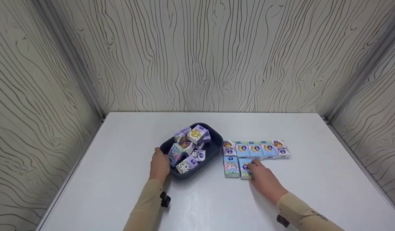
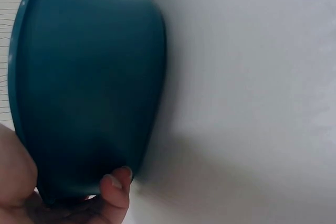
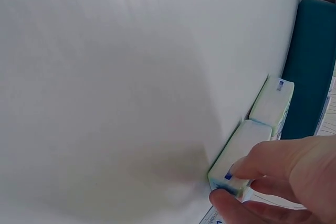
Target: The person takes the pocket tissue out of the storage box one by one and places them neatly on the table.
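A dark blue tray (image 1: pixel 216 141) sits mid-table, heaped with several small cartoon-printed tissue packs (image 1: pixel 192 144). My left hand (image 1: pixel 159 158) grips the tray's near-left rim; in the left wrist view a fingertip (image 2: pixel 115 188) curls against the tray's outer wall (image 2: pixel 84 87). Right of the tray, several packs lie flat in a row (image 1: pixel 255 149). In front of that row lie two more: one pack (image 1: pixel 231 166) and, beside it, a pack (image 1: pixel 244 169) that my right hand (image 1: pixel 256 167) pinches. The right wrist view shows thumb and fingers (image 3: pixel 273 158) pinching this pack's end (image 3: pixel 239 150).
The white table (image 1: pixel 120 166) is boxed in by wood-grain walls (image 1: pixel 216 57) on three sides. The tray (image 3: pixel 312 72) stands just left of the second-row packs (image 3: pixel 273 103). Bare table surface lies to the far left, far right and front.
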### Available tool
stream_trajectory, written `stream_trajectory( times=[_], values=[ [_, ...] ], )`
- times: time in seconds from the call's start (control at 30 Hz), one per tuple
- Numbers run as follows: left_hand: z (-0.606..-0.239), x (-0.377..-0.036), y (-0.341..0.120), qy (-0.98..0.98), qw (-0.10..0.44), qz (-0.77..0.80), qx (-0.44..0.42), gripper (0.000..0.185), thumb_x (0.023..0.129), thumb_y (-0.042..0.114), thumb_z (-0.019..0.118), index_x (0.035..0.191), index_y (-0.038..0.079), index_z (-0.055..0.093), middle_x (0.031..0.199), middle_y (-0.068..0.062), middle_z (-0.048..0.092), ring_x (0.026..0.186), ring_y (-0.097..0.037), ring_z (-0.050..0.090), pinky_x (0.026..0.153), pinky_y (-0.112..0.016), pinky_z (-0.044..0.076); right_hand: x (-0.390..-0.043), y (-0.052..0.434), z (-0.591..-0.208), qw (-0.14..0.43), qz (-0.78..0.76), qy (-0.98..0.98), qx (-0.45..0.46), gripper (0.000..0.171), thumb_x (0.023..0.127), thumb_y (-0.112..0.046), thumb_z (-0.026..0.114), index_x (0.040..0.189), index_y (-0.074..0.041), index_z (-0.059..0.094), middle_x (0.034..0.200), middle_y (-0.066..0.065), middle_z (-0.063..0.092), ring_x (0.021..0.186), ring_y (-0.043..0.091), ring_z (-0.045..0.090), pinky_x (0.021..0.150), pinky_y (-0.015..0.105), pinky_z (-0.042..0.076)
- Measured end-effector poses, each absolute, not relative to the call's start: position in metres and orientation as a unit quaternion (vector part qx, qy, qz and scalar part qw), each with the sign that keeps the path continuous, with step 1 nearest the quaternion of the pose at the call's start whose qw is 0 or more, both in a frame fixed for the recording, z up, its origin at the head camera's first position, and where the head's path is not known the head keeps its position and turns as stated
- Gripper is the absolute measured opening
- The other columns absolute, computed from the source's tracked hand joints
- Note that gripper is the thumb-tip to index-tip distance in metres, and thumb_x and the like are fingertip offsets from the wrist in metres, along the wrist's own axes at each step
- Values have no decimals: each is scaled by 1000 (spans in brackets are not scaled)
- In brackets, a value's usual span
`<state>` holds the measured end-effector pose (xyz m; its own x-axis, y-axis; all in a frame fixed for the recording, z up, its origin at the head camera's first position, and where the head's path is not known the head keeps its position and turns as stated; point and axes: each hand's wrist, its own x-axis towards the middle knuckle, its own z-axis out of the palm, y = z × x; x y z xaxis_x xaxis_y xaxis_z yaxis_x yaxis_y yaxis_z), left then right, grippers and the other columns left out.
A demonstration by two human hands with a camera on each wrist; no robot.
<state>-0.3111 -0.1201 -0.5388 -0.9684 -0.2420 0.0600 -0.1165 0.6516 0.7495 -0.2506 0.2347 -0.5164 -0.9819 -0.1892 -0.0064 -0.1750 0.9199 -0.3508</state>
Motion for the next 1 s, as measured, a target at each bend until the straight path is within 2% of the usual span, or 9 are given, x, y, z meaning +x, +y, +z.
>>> stream_trajectory(
  times=[0.17,0.47,0.67,0.83,1.0],
  values=[
    [-539,-311,-120,-906,81,-405,90,43,96,6,42,131,-18,33,118,-36,51,109,-48,54,91,-53,45,-251,235,-518,9,-184,978,-93,42,81,4,70,122,3,60,132,23,48,120,41,51,95,49,44],
    [-539,-311,-120,-906,71,-405,99,46,97,7,41,134,-18,31,121,-36,50,111,-48,53,92,-53,44,-252,232,-509,26,-175,980,-93,44,80,-1,74,122,-2,62,131,18,50,121,37,50,96,50,43],
    [-537,-311,-123,-903,73,-411,99,45,97,7,41,133,-18,32,120,-36,51,110,-47,53,92,-53,44,-267,221,-490,3,-190,977,-97,38,81,-10,74,117,-3,64,125,14,54,115,33,53,95,49,45],
    [-538,-311,-123,-900,73,-419,99,48,97,7,40,136,-18,29,123,-37,49,113,-47,52,94,-53,43,-284,205,-469,-13,-216,970,-108,44,84,-18,72,123,-2,59,128,15,52,119,33,50,98,49,43],
    [-538,-310,-121,-901,77,-416,98,48,96,6,41,136,-19,29,121,-37,50,110,-47,54,92,-53,44,-302,182,-459,-51,-228,961,-146,48,83,-22,72,124,-1,58,126,14,53,116,32,53,95,47,45]
  ],
)
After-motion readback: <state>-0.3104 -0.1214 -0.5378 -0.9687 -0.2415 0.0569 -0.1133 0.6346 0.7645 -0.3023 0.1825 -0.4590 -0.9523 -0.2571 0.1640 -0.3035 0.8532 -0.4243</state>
